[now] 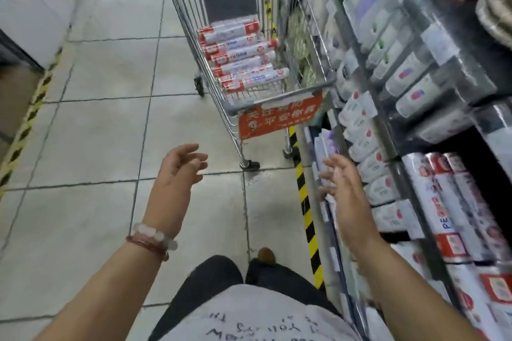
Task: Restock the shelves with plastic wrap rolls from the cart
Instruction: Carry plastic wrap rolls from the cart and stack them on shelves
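Note:
A metal shopping cart stands ahead of me in the aisle. Several plastic wrap rolls with red ends lie stacked in its basket. More of the same rolls stand on the shelf at my right. My left hand hovers over the floor with relaxed fingers, holding nothing. My right hand is also empty, fingers spread, beside the shelf edge. Both hands are short of the cart's near end.
Shelving full of packaged goods runs along the right side, with a black-and-yellow striped strip at its base. A red sign hangs on the cart's near end. A white display unit stands at the left. Tiled floor lies between.

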